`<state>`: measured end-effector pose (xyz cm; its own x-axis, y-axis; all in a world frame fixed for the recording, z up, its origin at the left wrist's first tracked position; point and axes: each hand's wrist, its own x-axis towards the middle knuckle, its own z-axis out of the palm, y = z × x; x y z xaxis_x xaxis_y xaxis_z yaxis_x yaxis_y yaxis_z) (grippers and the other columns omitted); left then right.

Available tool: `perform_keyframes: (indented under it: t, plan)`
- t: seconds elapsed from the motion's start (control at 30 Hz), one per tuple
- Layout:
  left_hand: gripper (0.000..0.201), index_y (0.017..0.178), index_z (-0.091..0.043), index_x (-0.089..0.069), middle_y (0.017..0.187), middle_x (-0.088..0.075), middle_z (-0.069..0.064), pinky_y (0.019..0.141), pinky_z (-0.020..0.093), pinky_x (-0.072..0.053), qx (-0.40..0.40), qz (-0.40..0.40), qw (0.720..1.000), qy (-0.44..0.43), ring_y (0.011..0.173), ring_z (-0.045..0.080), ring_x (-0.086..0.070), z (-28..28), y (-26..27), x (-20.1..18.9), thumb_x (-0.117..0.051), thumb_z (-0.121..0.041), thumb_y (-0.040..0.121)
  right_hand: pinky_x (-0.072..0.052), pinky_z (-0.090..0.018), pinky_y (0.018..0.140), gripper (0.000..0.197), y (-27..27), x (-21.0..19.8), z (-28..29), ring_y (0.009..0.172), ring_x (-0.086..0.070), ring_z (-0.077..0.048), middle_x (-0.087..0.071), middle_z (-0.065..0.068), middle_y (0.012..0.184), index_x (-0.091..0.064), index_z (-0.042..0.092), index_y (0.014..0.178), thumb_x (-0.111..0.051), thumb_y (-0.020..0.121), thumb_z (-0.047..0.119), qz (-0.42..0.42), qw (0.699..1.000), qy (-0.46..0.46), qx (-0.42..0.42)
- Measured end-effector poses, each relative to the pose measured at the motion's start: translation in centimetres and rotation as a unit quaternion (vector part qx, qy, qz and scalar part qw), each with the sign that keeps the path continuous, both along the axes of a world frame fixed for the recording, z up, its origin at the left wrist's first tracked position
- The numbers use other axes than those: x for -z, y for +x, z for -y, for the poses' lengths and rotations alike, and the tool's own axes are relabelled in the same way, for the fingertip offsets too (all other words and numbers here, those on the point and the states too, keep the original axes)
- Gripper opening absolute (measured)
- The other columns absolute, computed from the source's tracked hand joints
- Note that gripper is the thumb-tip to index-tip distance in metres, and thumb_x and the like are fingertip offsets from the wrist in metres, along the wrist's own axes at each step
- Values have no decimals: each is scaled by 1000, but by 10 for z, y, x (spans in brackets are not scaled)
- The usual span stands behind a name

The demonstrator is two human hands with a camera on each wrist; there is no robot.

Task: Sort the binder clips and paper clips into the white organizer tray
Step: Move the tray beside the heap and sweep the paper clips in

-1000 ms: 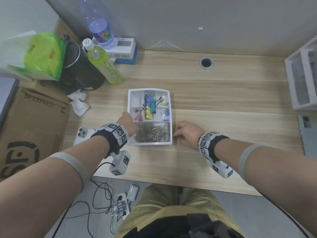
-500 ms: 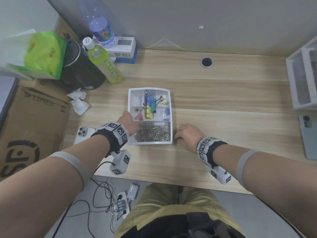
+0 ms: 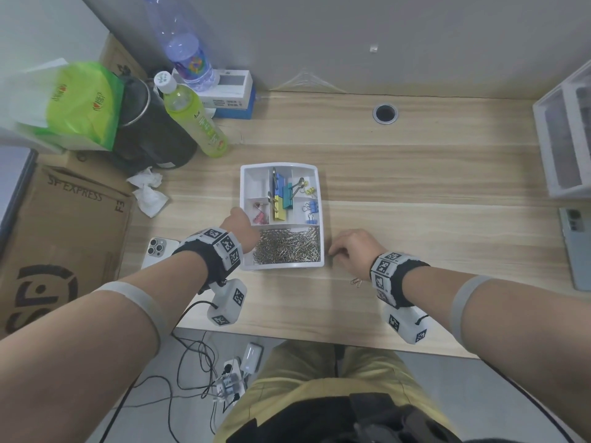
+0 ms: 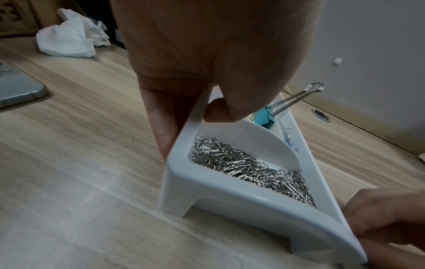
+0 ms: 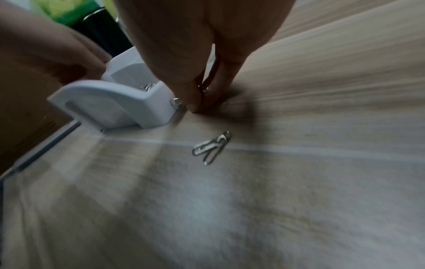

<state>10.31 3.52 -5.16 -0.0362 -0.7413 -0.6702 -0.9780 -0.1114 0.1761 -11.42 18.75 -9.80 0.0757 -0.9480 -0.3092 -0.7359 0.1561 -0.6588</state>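
Observation:
The white organizer tray point(image 3: 321, 238) point(image 4: 230, 196) point(image 5: 110, 102) stands mid-desk. Its front compartment holds a heap of silver paper clips point(image 3: 287, 246) point(image 4: 248, 169). Blue, teal and yellow binder clips point(image 3: 281, 199) fill the middle slot, with the teal one point(image 4: 266, 118) also in the left wrist view; pink ones point(image 3: 259, 215) and small blue ones point(image 3: 311, 209) lie beside. My left hand point(image 3: 243, 225) point(image 4: 190, 127) grips the tray's left rim, thumb inside. My right hand point(image 3: 332, 254) point(image 5: 197, 107) pinches a paper clip point(image 5: 174, 102) on the desk at the tray's front right corner. Two loose paper clips point(image 3: 356, 282) point(image 5: 212, 147) lie by that wrist.
A phone point(image 3: 160, 251) lies left of the tray, crumpled tissue point(image 3: 148, 195) behind it. A green bottle point(image 3: 195, 123), a black pot point(image 3: 150, 132) and a cardboard box point(image 3: 57, 235) crowd the left. A second phone point(image 3: 575, 247) and a white drawer unit point(image 3: 566, 139) sit right.
My right wrist shifted slightly toward the desk's front edge while the fingers stayed at the tray's corner. The left hand and the tray have not moved.

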Motion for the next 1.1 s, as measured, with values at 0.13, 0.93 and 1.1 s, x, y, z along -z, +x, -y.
perform_keyframes:
  t: [0.13,0.93,1.1]
  plan:
    - [28,117,-5,-37,82,-48,6,46,32,-44,-2,-1,1000,0,64,20,-51,0,0,0,-52,-13,95,-55,-31,83,17,-5,-18,16,76,-65,-14,-74,-1,87,-79,13,86,-68,80,1,33,997,7,76]
    - [35,125,-4,-37,86,-53,8,55,35,-54,-12,-23,999,30,71,23,-59,1,-1,-7,-54,-15,96,-53,-22,83,25,-26,-34,-10,87,-66,-8,-72,12,97,-75,25,98,-63,79,13,-128,955,234,-132]
    - [36,127,-3,-37,86,-51,7,49,31,-47,-6,-18,999,29,74,24,-57,3,-2,-7,-53,-14,96,-52,-23,77,12,-15,-21,-14,80,-65,-11,-73,10,89,-76,25,90,-69,81,27,-129,963,192,-140]
